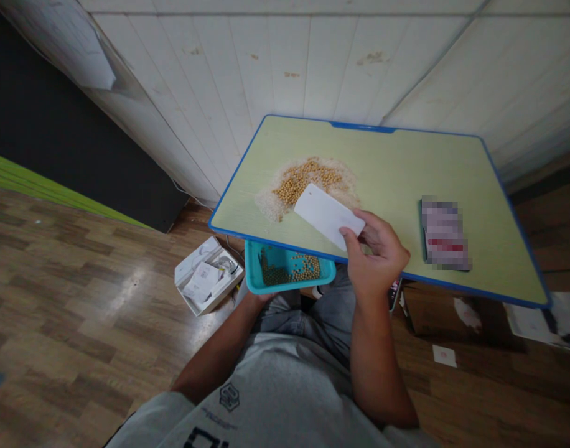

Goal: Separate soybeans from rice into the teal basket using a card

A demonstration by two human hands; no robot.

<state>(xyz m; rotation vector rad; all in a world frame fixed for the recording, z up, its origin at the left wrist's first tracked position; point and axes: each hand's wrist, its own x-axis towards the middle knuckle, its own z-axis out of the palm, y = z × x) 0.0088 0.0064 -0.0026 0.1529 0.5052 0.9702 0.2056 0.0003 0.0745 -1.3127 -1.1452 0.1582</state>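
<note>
While a heap of yellow beans (289, 189) lies on the table (397, 171), your teal tray (252, 267) already contains a quantity of similar beans. Judged from that split, the work looks partway along: one portion is in the tray, and a sizeable portion is on the tabletop, left of its middle. Pale fine grains (269, 203) surround the heap and mix into its edges, so beans and grains are not fully parted there. The tray's left side looks darker; you cannot tell from this view whether that is shade or another kind of bean.

Pose, right: your forearm comes up from the near side, the wrist is by the table's near edge, and your right hand (377, 256) pinches a white card (329, 216) by its near right end, thumb on top, fingers beyond and beneath. The card slants to the far left, its free end over the heap's near side; contact with the beans is unclear.

Pose, left: your forearm runs forward low over your lap to the tray, and your left hand (265, 297) is at its underside, apparently supporting it just below the table's near edge. Most of the fingers are hidden, so their grip cannot be told.
</note>
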